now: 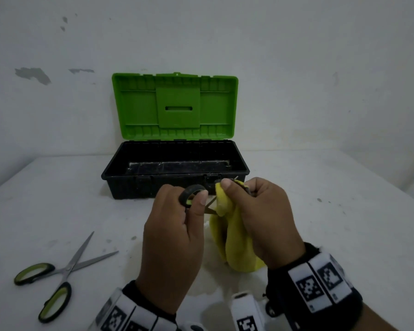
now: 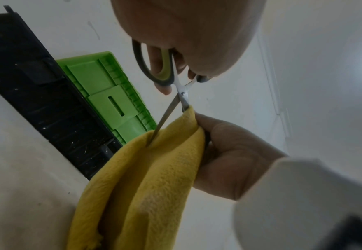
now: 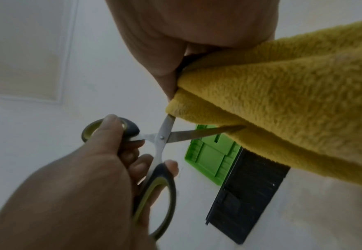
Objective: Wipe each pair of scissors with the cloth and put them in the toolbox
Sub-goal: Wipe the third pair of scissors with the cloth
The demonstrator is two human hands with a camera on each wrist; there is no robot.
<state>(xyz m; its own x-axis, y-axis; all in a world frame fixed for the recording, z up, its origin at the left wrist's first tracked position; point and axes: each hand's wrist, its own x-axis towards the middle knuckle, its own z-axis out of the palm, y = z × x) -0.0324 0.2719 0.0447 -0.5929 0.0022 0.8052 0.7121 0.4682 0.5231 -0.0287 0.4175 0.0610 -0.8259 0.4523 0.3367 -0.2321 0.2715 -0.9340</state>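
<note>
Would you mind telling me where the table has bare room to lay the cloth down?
Bare table lies right of the toolbox; front-left is taken by the spare scissors; the middle is crowded by both hands.

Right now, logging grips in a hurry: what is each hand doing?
Left hand: closed on the handles of the open scissors.
Right hand: closed on the yellow cloth, pinching it around one blade.

I note the toolbox at the table's rear, a pair of scissors front-left, my hands between, before the box.
</note>
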